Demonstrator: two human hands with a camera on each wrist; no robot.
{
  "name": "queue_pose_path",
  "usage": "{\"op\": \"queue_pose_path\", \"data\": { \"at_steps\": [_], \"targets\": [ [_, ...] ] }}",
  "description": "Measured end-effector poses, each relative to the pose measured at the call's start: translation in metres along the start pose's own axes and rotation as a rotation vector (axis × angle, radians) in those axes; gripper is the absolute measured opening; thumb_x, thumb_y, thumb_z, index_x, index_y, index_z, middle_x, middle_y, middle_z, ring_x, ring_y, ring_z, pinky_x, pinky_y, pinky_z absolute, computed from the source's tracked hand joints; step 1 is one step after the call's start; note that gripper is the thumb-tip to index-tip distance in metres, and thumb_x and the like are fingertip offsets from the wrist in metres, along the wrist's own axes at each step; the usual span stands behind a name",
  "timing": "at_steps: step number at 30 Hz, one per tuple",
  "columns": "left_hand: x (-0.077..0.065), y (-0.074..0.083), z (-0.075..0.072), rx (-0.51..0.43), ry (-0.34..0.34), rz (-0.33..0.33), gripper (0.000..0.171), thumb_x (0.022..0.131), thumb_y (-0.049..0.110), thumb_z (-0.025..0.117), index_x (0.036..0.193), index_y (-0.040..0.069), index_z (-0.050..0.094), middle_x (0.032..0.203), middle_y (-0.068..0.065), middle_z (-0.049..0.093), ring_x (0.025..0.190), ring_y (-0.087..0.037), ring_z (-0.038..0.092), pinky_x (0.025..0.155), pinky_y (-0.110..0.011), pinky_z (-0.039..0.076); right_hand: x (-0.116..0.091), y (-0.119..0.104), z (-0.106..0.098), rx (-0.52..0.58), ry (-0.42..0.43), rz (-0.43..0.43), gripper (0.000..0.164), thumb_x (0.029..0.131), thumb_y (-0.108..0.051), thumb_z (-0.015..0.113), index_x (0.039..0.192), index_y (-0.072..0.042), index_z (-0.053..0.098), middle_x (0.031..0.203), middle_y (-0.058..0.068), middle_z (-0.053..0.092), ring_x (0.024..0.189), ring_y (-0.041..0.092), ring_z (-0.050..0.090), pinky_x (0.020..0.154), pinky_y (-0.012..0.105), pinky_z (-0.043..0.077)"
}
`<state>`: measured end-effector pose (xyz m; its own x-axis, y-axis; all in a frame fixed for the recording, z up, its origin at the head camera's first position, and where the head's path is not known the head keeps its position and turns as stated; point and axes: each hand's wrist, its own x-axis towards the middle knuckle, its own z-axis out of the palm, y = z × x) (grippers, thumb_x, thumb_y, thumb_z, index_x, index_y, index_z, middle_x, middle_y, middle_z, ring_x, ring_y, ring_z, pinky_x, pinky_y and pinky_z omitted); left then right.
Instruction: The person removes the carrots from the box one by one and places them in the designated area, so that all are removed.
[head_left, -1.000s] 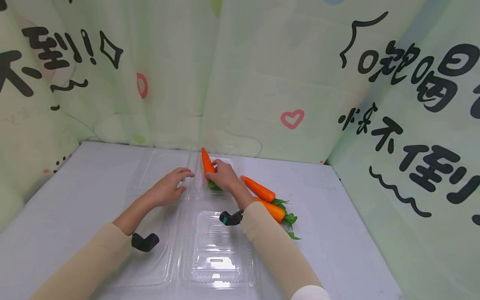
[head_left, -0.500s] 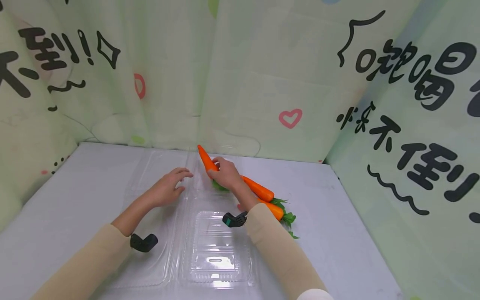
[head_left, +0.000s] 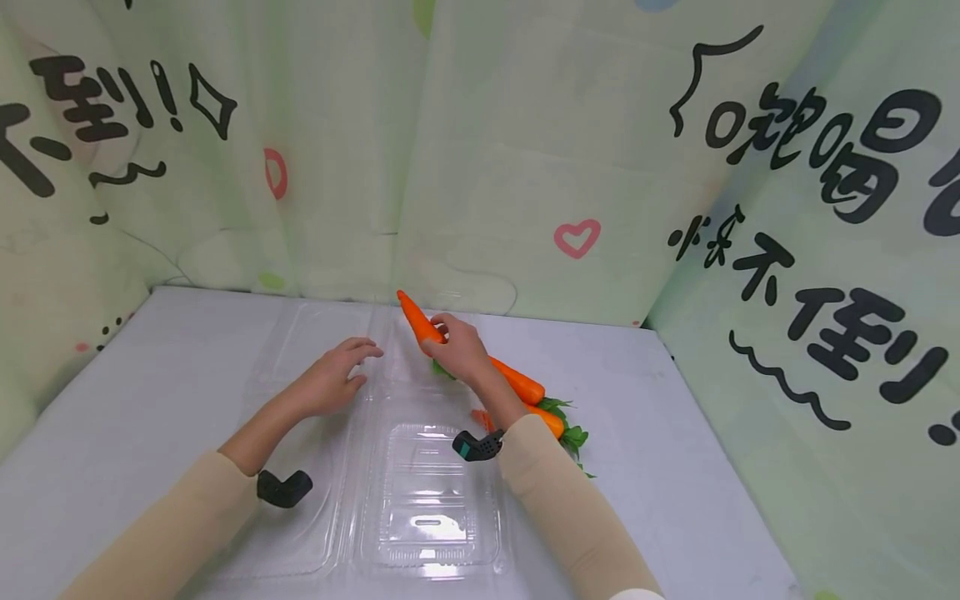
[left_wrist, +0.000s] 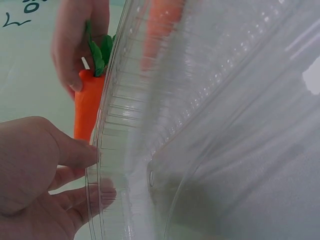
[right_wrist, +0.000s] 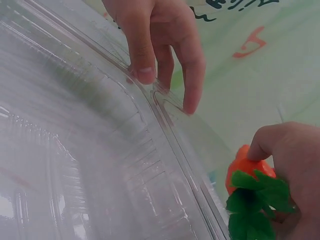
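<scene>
My right hand (head_left: 462, 348) grips an orange carrot (head_left: 417, 317) near its leafy end, its tip toward the back curtain. Green leaves (right_wrist: 255, 200) stick out below the fingers in the right wrist view. A clear plastic clamshell box (head_left: 429, 492) lies unfolded underneath, its lid (head_left: 300, 517) on the left. At the fold between the halves rests my left hand (head_left: 333, 379), thumb and fingers spread apart. In the left wrist view its thumb touches the plastic edge (left_wrist: 95, 200), with fingertips visible through the plastic.
Right of the box lie several more carrots, including one carrot (head_left: 519, 379) and another carrot (head_left: 546, 419), partly hidden by the right forearm. Pale printed curtains (head_left: 480, 150) enclose the white table (head_left: 660, 467) at the back and sides.
My right hand has shifted slightly to the right with the carrot, whose tip has tilted leftward. My left hand has stayed almost in place.
</scene>
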<state>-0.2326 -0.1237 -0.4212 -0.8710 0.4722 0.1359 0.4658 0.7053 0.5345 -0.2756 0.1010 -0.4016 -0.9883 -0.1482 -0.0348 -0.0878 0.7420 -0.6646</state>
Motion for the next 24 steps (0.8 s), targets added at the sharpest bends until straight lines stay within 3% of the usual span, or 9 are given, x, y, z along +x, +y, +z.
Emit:
{"op": "queue_pose_path", "data": {
  "at_steps": [8,24],
  "targets": [
    [-0.002,0.000,0.002,-0.010,0.003,-0.002,0.042,0.091,-0.002,0.059,0.133,0.000,0.053,0.142,-0.024,0.045,0.122,-0.040,0.054,0.102,-0.055,0.046,-0.007,0.002,-0.008,0.085,0.011,0.003,0.041,0.092,-0.023,0.057,0.132,-0.016,0.053,0.123,0.005,0.059,0.094,0.021,0.057,0.072,0.026,0.053],
    [0.000,0.000,0.003,-0.003,0.023,0.027,0.042,0.090,-0.003,0.058,0.132,-0.002,0.053,0.141,-0.025,0.046,0.128,-0.042,0.048,0.104,-0.056,0.044,-0.021,0.011,-0.024,0.105,0.069,-0.016,0.041,0.093,-0.024,0.057,0.133,-0.015,0.053,0.125,0.005,0.059,0.098,0.021,0.055,0.074,0.026,0.053]
  ]
}}
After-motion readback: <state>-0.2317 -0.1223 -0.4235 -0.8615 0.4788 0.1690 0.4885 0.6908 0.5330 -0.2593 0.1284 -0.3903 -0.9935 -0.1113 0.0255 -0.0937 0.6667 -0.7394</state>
